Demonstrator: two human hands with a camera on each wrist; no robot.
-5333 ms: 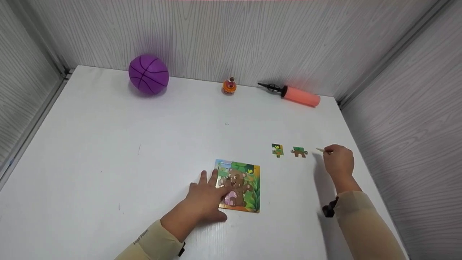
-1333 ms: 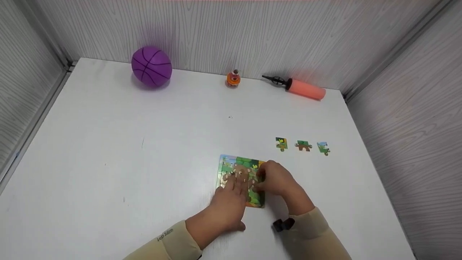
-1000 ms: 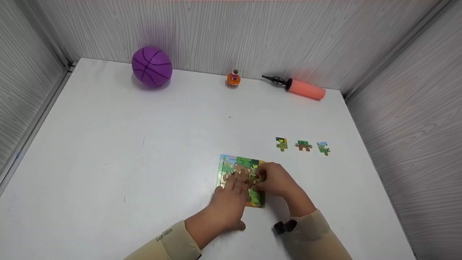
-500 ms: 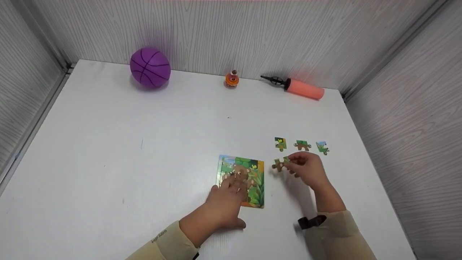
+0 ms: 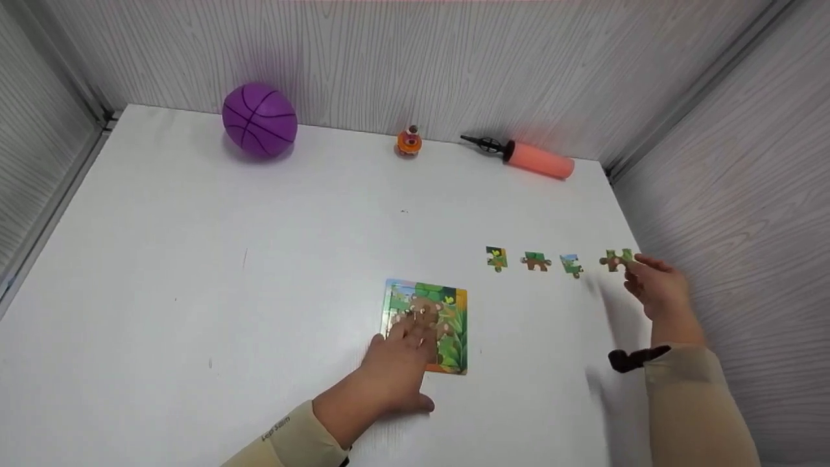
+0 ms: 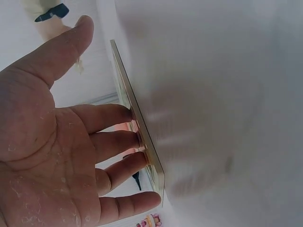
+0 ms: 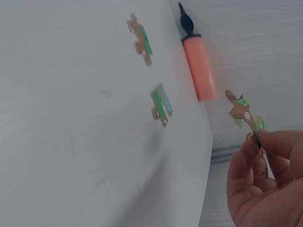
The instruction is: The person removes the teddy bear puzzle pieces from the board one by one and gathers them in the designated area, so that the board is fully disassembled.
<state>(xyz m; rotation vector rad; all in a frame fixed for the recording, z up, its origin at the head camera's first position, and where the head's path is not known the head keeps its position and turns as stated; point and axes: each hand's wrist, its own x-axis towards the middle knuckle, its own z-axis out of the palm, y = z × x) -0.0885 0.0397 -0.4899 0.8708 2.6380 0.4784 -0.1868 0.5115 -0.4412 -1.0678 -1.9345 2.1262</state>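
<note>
My right hand (image 5: 660,285) pinches a green and brown jigsaw piece (image 5: 615,260) between thumb and fingers, near the table's right edge. In the right wrist view the same piece (image 7: 240,109) shows a pink spot and stands out past the fingertips. My left hand (image 5: 392,373) lies with straight fingers on a bear jigsaw puzzle (image 5: 457,324), covering its lower left part. The left wrist view shows the fingertips of that hand (image 6: 71,151) on the thin board (image 6: 144,137). To the left of the right hand, three loose jigsaw pieces (image 5: 535,261) lie in a row.
Along the back of the white table (image 5: 162,272) are a purple ball (image 5: 260,120), a small orange toy figure (image 5: 409,142) and a coral hand pump (image 5: 538,160) with a black nozzle. Grey wood-grain panels (image 5: 389,65) stand around the back and sides.
The right hand has lifted a piece from the puzzle and carried it right, beyond the row of loose pieces. Earlier it set down the row's rightmost piece. The left hand stays on the puzzle.
</note>
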